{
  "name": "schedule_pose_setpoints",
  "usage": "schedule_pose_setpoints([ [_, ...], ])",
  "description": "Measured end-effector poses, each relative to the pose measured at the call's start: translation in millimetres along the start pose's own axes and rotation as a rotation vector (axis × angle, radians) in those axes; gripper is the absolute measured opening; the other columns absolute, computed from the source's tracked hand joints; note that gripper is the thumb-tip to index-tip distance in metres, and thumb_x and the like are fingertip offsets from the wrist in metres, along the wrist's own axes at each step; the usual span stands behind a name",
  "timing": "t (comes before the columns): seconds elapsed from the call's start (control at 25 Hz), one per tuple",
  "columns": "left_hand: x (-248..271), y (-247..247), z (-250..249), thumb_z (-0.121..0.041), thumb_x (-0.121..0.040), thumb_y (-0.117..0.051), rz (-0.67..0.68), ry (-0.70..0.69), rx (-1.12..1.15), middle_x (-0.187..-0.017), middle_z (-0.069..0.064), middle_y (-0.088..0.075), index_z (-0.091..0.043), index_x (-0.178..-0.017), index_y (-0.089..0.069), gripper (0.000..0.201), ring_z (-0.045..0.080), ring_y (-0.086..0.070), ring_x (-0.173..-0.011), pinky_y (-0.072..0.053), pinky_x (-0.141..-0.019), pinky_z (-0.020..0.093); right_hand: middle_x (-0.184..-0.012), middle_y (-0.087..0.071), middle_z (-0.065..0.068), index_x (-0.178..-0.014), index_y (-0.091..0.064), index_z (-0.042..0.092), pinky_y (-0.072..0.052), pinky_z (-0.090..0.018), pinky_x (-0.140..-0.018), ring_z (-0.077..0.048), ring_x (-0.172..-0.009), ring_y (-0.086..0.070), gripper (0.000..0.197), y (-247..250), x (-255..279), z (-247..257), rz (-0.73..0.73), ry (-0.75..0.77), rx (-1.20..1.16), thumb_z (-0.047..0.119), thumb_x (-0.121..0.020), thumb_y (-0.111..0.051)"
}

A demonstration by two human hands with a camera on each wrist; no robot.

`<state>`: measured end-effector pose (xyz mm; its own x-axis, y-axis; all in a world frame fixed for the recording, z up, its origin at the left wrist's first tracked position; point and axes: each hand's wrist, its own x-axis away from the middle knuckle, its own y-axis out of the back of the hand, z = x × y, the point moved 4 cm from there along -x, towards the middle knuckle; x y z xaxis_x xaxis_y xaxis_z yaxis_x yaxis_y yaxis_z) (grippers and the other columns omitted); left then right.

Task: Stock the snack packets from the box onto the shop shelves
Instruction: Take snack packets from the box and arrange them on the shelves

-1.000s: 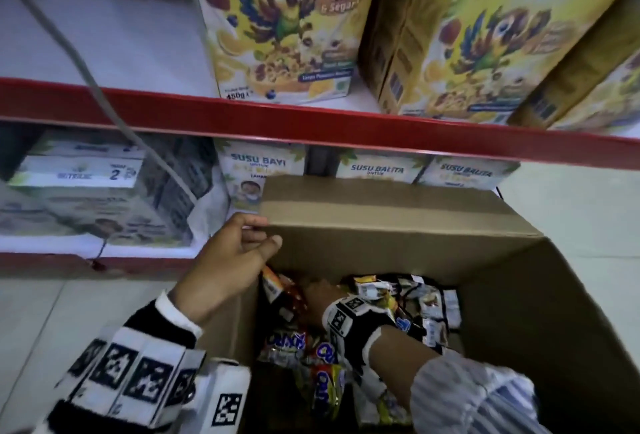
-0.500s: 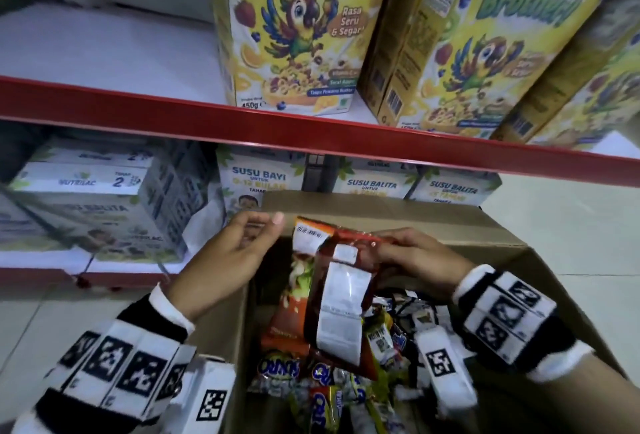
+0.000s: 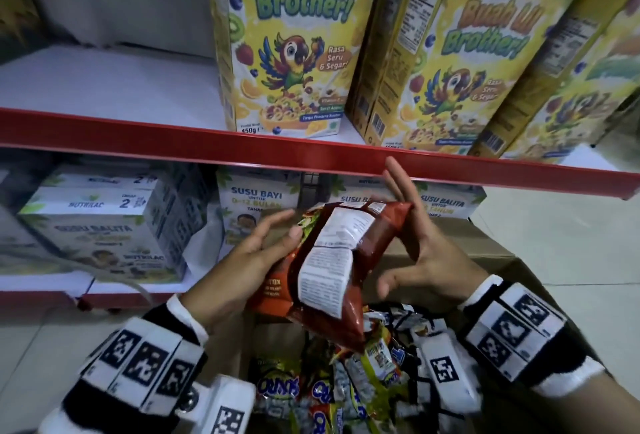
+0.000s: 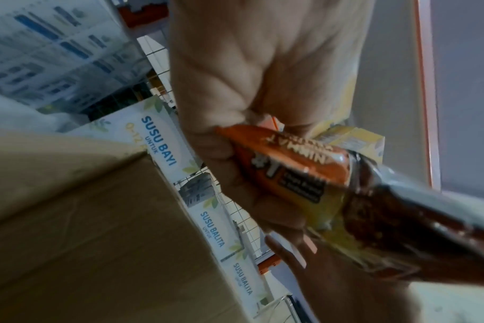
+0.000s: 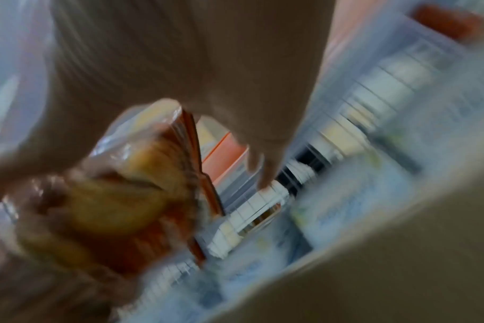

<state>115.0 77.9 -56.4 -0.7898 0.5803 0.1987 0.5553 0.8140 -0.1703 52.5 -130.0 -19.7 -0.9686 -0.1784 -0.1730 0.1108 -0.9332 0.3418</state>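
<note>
A red snack packet (image 3: 332, 260) with white back labels hangs above the open cardboard box (image 3: 485, 250). My left hand (image 3: 256, 253) grips its left side, thumb on top and fingers underneath; the left wrist view shows those fingers curled round the orange front of the packet (image 4: 290, 166). My right hand (image 3: 419, 246) lies against the packet's right side with straight fingers pointing up at the red shelf edge (image 3: 207, 143). The right wrist view is blurred, showing the packet (image 5: 130, 196) beside the palm. Several more snack packets (image 3: 346, 381) fill the box.
Yellow cereal boxes (image 3: 294, 53) stand on the upper shelf, with bare white shelf (image 3: 104, 80) to their left. White milk-formula boxes (image 3: 104, 233) fill the lower shelf behind the cardboard box. Pale floor tiles (image 3: 554, 243) lie to the right.
The right hand pulled the red packet up out of the box. The left hand left the box flap and took hold of the packet, and the right hand's fingers straightened.
</note>
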Motion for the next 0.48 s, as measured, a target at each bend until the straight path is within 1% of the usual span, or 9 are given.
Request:
schedule_pose_setpoints([
  [0.08, -1.1, 1.3, -1.9, -0.039, -0.076, -0.058, 0.021, 0.018, 0.043, -0.101, -0.009, -0.073, -0.037, -0.118, -0.058, 0.042, 0.017, -0.072, -0.09, -0.06, -0.069, 0.028, -0.16, -0.005, 0.01, -0.147, -0.009, 0.045, -0.022, -0.055, -0.115, -0.013, -0.148, -0.011, 0.125, 3.8, -0.7, 9.5, -0.07, 0.119, 0.329, 0.052, -0.049, -0.085],
  [0.12, -1.1, 0.4, -1.6, -0.039, -0.078, -0.057, 0.046, 0.047, 0.04, -0.105, -0.006, -0.073, -0.034, -0.119, -0.061, 0.041, 0.019, -0.072, -0.09, -0.061, -0.069, 0.032, -0.16, -0.004, 0.007, -0.148, -0.013, 0.039, -0.024, -0.054, -0.115, -0.016, -0.148, -0.011, 0.118, 4.4, -0.4, 14.3, -0.12, 0.181, 0.392, 0.05, -0.055, -0.084],
  [0.16, -0.4, 0.3, -0.3, -0.04, -0.08, -0.055, 0.068, 0.098, 0.049, -0.108, 0.002, -0.073, -0.029, -0.119, -0.063, 0.041, 0.024, -0.073, -0.087, -0.061, -0.068, 0.036, -0.16, -0.011, 0.003, -0.148, -0.02, 0.031, -0.028, -0.051, -0.114, -0.018, -0.147, -0.017, 0.108, 4.0, 1.0, 18.4, -0.156, 0.249, 0.418, 0.045, -0.061, -0.083],
  [0.2, 0.8, 0.0, 0.5, -0.044, -0.082, -0.053, 0.097, 0.155, 0.082, -0.108, 0.01, -0.072, -0.023, -0.119, -0.065, 0.044, 0.03, -0.073, -0.083, -0.061, -0.065, 0.039, -0.155, -0.026, 0.0, -0.144, -0.031, 0.023, -0.033, -0.046, -0.113, -0.019, -0.143, -0.028, 0.094, 3.0, 3.1, 20.5, -0.17, 0.312, 0.445, 0.039, -0.067, -0.081],
  [0.28, 2.3, 3.3, -0.2, -0.066, -0.078, -0.043, 0.173, 0.259, 0.204, -0.111, 0.025, -0.068, -0.015, -0.116, -0.067, 0.068, 0.041, -0.07, -0.089, -0.06, -0.071, 0.045, -0.13, -0.057, 0.002, -0.127, -0.055, 0.017, -0.045, -0.037, -0.102, -0.012, -0.123, -0.052, 0.062, 2.0, 4.9, 20.3, -0.186, 0.338, 0.47, 0.032, -0.072, -0.079],
  [0.32, 2.0, 7.9, -1.6, -0.077, -0.072, -0.037, 0.194, 0.281, 0.273, -0.113, 0.029, -0.065, -0.012, -0.117, -0.066, 0.085, 0.045, -0.067, -0.096, -0.058, -0.075, 0.05, -0.117, -0.064, 0.004, -0.118, -0.061, 0.018, -0.049, -0.034, -0.095, -0.01, -0.111, -0.059, 0.052, 2.4, 4.7, 17.2, -0.22, 0.273, 0.422, 0.032, -0.071, -0.079],
  [0.36, 0.5, 12.3, -4.6, -0.086, -0.064, -0.033, 0.208, 0.275, 0.317, -0.113, 0.029, -0.065, -0.012, -0.119, -0.064, 0.097, 0.045, -0.066, -0.098, -0.057, -0.078, 0.053, -0.107, -0.067, 0.003, -0.11, -0.063, 0.018, -0.052, -0.034, -0.089, -0.012, -0.102, -0.063, 0.047, 4.5, 4.9, 11.6, -0.288, 0.164, 0.31, 0.032, -0.068, -0.08],
  [0.4, -2.4, 15.2, -7.8, -0.091, -0.058, -0.032, 0.216, 0.246, 0.305, -0.11, 0.026, -0.067, -0.013, -0.119, -0.063, 0.104, 0.041, -0.067, -0.095, -0.057, -0.078, 0.052, -0.101, -0.069, 0.001, -0.104, -0.063, 0.018, -0.055, -0.036, -0.083, -0.017, -0.096, -0.066, 0.044, 6.5, 5.6, 4.2, -0.37, 0.045, 0.13, 0.03, -0.065, -0.079],
  [0.48, -6.2, 13.8, -12.5, -0.097, -0.046, -0.04, 0.176, 0.128, 0.133, -0.094, 0.013, -0.07, -0.023, -0.119, -0.064, 0.107, 0.025, -0.068, -0.08, -0.059, -0.071, 0.041, -0.098, -0.071, -0.003, -0.096, -0.06, 0.017, -0.058, -0.039, -0.071, -0.022, -0.092, -0.067, 0.042, 5.1, 8.2, -12.7, -0.468, -0.135, -0.221, 0.029, -0.06, -0.077],
])
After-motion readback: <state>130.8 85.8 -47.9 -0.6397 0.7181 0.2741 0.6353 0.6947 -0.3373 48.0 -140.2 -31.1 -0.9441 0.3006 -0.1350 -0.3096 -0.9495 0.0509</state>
